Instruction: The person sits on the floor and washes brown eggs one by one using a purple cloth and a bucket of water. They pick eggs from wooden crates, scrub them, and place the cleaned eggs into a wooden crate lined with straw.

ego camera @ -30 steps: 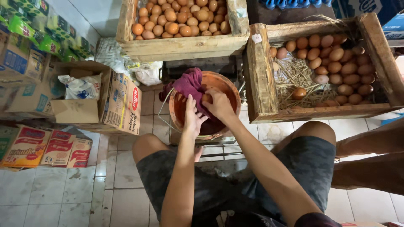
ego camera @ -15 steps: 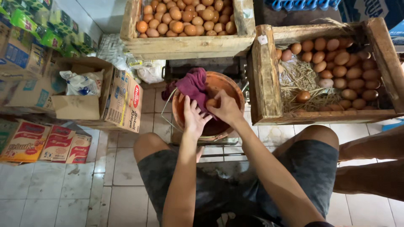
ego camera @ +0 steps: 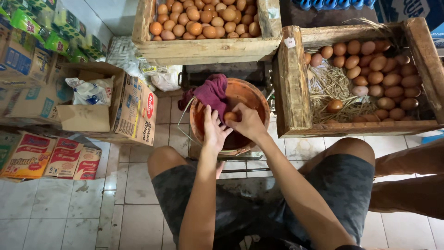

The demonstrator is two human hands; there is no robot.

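Right hand (ego camera: 249,122) grips a brown egg (ego camera: 230,116) over the round orange plastic basin (ego camera: 252,97); left hand (ego camera: 213,132) presses the maroon cloth (ego camera: 212,94) at 10 o'clock. Best to rub lightly, fingers snug, not squeezing.

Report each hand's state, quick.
Left hand: pressed on the maroon cloth; grip cannot be told.
Right hand: closed around a brown egg.

Bare arms; dark, seemingly camouflage-patterned shorts (ego camera: 337,185).
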